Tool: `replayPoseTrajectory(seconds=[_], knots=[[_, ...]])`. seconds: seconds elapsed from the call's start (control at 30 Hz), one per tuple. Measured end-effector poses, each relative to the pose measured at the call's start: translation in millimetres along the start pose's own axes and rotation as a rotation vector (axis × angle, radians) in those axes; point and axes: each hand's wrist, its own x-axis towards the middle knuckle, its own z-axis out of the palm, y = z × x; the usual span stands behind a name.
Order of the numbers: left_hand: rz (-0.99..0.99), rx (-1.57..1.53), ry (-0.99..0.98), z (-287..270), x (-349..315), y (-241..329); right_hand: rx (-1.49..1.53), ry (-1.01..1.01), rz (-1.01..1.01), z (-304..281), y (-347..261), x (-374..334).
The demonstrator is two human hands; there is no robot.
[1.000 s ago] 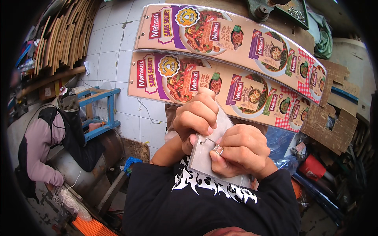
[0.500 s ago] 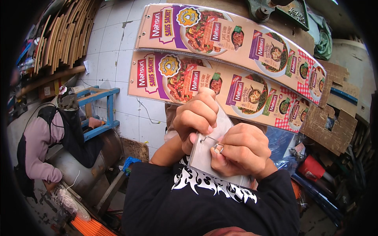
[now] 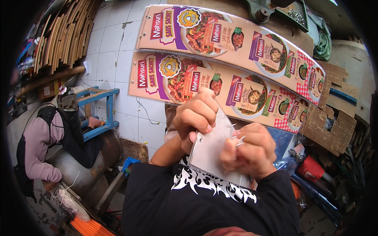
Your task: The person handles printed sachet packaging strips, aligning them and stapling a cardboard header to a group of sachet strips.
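My left hand [image 3: 197, 116] is closed on the edge of a pale grey, clear-covered panel [image 3: 206, 155], fingers curled over the top and thumb tucked underneath. Near that hand, a small dark hole [image 3: 200, 140] shows at the panel's edge. Above the panel's right side, my right hand [image 3: 254, 147], slightly blurred, pinches a thin bent metal wire [image 3: 241, 141]. The wire's ends stick out past the fingers, apart from the hole. How the fingers grip it is partly hidden.
Two long printed food-picture strips [image 3: 157, 29] with eyelets lie beyond my hands. At the far right stands a green metal machine [image 3: 260, 13] beside a tray of small metal parts [image 3: 296, 16]. Cut brown board [image 3: 334, 129] lies right. Another person [image 3: 41, 141] sits left, by a blue frame [image 3: 98, 98].
The wire has come out of the hole in the panel. My right hand has shifted slightly right and turned, still pinching it. The left hand stays on the panel.
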Motion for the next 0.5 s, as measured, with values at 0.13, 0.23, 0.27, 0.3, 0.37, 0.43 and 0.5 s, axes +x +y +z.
replayPoseTrajectory(seconds=[0.13, 0.23, 0.27, 0.3, 0.37, 0.43, 0.5], knots=[[0.009, 0.001, 0.021, 1, -1, -1, 0.155, 0.086, 0.082, 0, 2, 1], [-0.002, -0.005, 0.026, 2, 1, -1, 0.293, -0.089, 0.107, 5, 1, 5], [-0.001, -0.003, 0.025, 2, 1, -1, 0.294, -0.089, 0.105, 5, 1, 5], [0.0, 0.001, 0.03, 3, 0, -1, 0.293, -0.1, 0.1, 5, 2, 5], [0.003, 0.006, 0.036, 3, 0, 0, 0.292, -0.112, 0.092, 4, 1, 6], [0.005, 0.011, 0.043, 4, -1, 0, 0.272, -0.113, 0.09, 4, 1, 7], [0.004, 0.014, 0.043, 5, 0, 0, 0.235, -0.104, 0.078, 4, 1, 6]])
